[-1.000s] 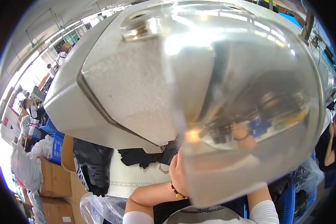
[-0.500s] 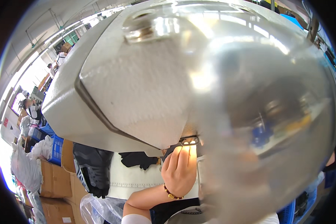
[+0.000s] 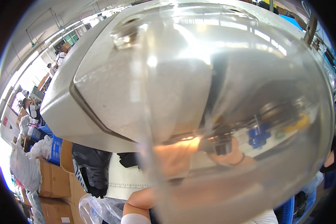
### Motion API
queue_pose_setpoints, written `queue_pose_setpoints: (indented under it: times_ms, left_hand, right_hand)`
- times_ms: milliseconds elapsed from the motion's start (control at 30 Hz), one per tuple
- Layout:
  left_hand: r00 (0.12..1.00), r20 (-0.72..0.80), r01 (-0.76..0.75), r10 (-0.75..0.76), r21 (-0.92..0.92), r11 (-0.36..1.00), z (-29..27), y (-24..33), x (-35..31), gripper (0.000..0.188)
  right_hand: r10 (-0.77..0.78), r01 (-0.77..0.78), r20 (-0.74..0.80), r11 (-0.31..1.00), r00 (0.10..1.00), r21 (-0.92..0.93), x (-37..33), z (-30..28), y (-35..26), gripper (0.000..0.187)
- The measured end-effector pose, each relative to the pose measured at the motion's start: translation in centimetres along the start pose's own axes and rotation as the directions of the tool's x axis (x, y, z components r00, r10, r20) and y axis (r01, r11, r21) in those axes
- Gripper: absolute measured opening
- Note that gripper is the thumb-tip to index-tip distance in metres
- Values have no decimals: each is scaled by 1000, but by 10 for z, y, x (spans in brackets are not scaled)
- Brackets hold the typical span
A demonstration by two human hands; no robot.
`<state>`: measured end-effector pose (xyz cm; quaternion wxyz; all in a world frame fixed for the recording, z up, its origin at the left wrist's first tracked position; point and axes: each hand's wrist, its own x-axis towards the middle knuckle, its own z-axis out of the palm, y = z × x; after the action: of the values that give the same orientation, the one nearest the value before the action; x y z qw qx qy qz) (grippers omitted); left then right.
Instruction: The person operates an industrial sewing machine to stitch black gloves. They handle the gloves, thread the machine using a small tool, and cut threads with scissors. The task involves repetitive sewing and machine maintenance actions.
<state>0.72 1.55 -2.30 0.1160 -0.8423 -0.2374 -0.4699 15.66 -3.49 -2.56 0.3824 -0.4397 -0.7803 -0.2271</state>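
So a big off-white, angular machine head (image 3: 100, 104) is filling most of the view, and a large curved, clear plastic shield (image 3: 272, 164) is sitting right in front, blurring whatever's behind it. Both bare hands are showing through that plastic. The left hand (image 3: 174, 159) is reaching in under the machine, its fingertips right by a warm orange-white glow (image 3: 190, 140). Honestly can't tell whether its grip is closed on anything, too smeary. The right hand (image 3: 231, 152), with a thin dark band (image 3: 240, 159) around the wrist, is curling just beside a small dark blocky piece (image 3: 222, 146) under the machine, between the two hands. Can't tell if that grip is holding it or just resting near it.

Over on the left, a black fabric piece (image 3: 127, 159) is poking out from under the machine onto a smooth off-white surface (image 3: 123, 177), and a dark grey, ribbed-pattern piece (image 3: 91, 168) is lying near it at the surface's left edge. Below, a crumpled clear plastic bag (image 3: 102, 208) is hanging around, while brown cardboard boxes (image 3: 55, 179) and a blue plastic crate (image 3: 56, 150) are standing further left.
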Motion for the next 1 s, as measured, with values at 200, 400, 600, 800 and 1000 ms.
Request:
queue_pose_setpoints:
  times_ms: [200,400,600,800,1000]
  left_hand:
    - [984,-78,-167,160,-92,982,9,-20,4,18]
    - [986,29,-162,165,-94,982,-3,-27,7,17]
    - [987,-3,-159,159,-120,980,0,-28,6,18]
    - [992,117,-43,51,-70,997,-6,-25,2,18]
    - [979,198,-28,35,-41,999,-24,-15,17,19]
  right_hand:
    - [-78,63,-62,976,995,-208,8,3,-13,26]
    - [155,-177,139,971,978,162,5,0,-5,21]
    - [269,-413,338,764,902,495,-13,2,35,28]
    - [353,-586,468,485,810,650,-15,1,46,38]
    - [609,-730,406,522,681,441,-2,3,18,32]
